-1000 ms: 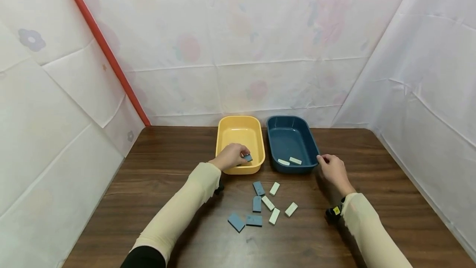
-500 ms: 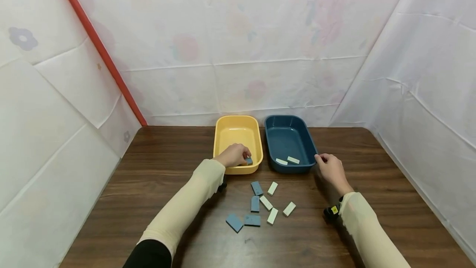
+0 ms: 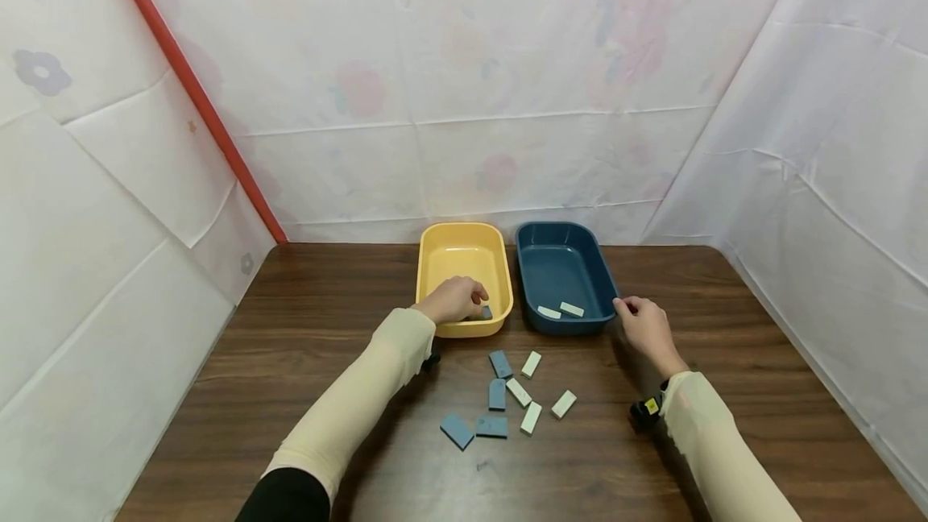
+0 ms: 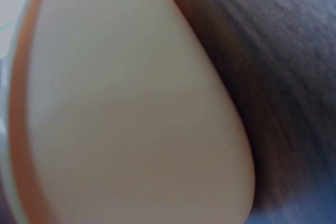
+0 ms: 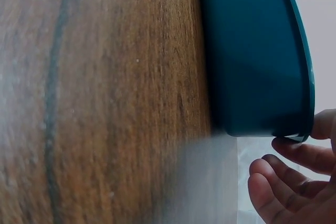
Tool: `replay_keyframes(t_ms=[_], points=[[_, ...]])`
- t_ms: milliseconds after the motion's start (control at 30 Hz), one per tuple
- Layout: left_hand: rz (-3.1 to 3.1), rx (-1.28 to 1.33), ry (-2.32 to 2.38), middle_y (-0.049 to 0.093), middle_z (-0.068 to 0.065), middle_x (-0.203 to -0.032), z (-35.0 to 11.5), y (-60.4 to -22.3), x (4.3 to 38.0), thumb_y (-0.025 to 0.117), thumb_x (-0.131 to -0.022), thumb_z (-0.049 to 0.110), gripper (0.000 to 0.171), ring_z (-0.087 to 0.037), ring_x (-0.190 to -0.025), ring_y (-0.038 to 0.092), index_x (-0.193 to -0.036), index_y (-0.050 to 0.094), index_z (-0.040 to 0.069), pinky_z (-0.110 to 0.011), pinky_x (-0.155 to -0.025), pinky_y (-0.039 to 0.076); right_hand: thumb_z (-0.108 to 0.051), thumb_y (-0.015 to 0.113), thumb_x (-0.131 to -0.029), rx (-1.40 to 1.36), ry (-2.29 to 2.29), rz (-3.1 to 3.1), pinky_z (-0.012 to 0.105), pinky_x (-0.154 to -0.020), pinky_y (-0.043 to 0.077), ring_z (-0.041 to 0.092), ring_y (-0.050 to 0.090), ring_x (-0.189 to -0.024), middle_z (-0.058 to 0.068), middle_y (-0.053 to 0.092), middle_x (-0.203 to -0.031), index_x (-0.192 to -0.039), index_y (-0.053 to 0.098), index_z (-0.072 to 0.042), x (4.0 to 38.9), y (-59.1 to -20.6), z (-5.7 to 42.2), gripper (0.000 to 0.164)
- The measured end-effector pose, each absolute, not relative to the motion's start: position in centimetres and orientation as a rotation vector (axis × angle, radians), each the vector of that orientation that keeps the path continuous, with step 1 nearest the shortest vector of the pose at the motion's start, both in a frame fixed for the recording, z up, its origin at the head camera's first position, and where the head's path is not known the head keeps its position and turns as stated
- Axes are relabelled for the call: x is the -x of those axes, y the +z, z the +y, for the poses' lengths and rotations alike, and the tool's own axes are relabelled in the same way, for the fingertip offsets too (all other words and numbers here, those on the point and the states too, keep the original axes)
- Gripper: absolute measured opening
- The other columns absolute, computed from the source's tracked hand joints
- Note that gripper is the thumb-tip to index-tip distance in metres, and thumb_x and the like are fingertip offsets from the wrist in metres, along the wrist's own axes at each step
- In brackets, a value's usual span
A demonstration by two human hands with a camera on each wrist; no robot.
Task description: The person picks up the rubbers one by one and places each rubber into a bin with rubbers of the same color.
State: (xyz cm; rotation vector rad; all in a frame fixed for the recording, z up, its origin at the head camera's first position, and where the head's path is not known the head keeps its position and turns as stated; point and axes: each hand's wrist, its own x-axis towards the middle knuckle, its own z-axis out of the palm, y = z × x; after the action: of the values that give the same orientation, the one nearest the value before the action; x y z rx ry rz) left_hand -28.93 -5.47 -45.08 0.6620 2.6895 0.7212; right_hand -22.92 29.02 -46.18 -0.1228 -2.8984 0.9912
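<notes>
My left hand [image 3: 457, 299] reaches over the near rim of a yellow tray [image 3: 464, 230], fingers curled. A small grey-blue block [image 3: 486, 312] shows low inside that tray at its fingertips, partly covered by the fingers. In the left wrist view the tray's outer wall [image 4: 136, 98] fills most of the picture, and the hand is out of sight. My right hand [image 3: 644, 331] pinches the near right corner of a dark blue tray [image 3: 561, 329]. The right wrist view shows thumb and index finger [image 5: 304, 153] on either side of its rim, the other fingers loosely bent below.
Two cream blocks [image 3: 571, 309] lie in the dark blue tray. On the wooden table [image 3: 326, 304] before the trays, several grey-blue blocks [image 3: 492, 427] and several cream blocks [image 3: 563, 403] lie scattered. A patterned white sheet [image 3: 464, 87] hangs behind.
My left hand has lowered the grey-blue block into the yellow tray, and less of the block shows now. The right hand keeps its hold on the dark blue tray. The head view shifted slightly.
</notes>
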Motion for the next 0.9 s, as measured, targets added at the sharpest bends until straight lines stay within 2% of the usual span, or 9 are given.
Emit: replay_keyframes(t_ms=[333,567,900], points=[[2.794,-0.694,0.72,0.072,-0.007,-0.108,-5.8,-43.8,27.8,0.066,-0.093,0.021,0.026,-0.022,-0.101,0.066,-0.115,0.071,0.008,-0.036,-0.09,0.052,-0.03,0.041,-0.105,0.113,1.004,-2.88,0.051,-0.088,0.047,0.037,0.059,-0.1,0.029,0.063,-0.117,-0.128,0.057,0.007,22.9,-46.3,29.0,0.047],[2.842,-0.625,0.784,0.07,-0.008,-0.113,-6.2,-43.2,26.1,0.064,-0.094,0.021,0.028,-0.026,-0.107,0.063,-0.118,0.07,0.007,-0.04,-0.092,0.051,-0.031,0.04,-0.105,0.124,1.029,-2.896,0.052,-0.091,0.047,0.037,0.058,-0.102,0.029,0.062,-0.12,-0.128,0.057,0.007,22.6,-46.5,28.8,0.048],[2.938,-0.573,0.837,0.068,-0.009,-0.116,-6.9,-42.2,24.6,0.066,-0.093,0.023,0.031,-0.026,-0.107,0.063,-0.12,0.069,0.007,-0.041,-0.09,0.052,-0.034,0.038,-0.105,0.119,1.036,-2.893,0.05,-0.089,0.048,0.035,0.058,-0.1,0.028,0.063,-0.118,-0.129,0.057,0.006,22.6,-46.2,28.8,0.05]])
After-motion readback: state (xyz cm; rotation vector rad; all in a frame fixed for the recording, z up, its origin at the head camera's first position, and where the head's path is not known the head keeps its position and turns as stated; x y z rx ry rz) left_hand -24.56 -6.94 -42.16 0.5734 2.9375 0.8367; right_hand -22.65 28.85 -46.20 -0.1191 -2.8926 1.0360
